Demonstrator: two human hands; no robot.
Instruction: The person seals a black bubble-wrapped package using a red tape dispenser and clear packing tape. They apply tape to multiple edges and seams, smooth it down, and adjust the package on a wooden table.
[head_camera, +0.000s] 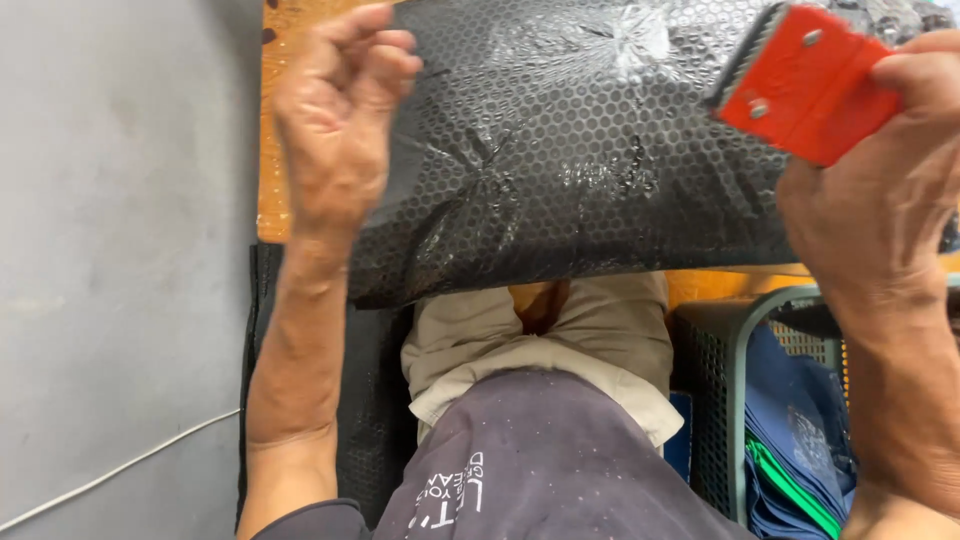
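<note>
A black bubble-wrap package (590, 150) lies on an orange wooden table (272, 190) in front of me. My left hand (335, 110) hovers over the package's left end with its fingers curled in; I see nothing in it. My right hand (880, 190) grips a red tape dispenser (805, 80) with a toothed blade, held above the package's right end.
A grey floor (110, 250) runs along the left with a thin white cable (130, 465). At my right side stands a grey-green mesh basket (735, 400) holding folded blue cloth (800, 430). My lap sits under the table edge.
</note>
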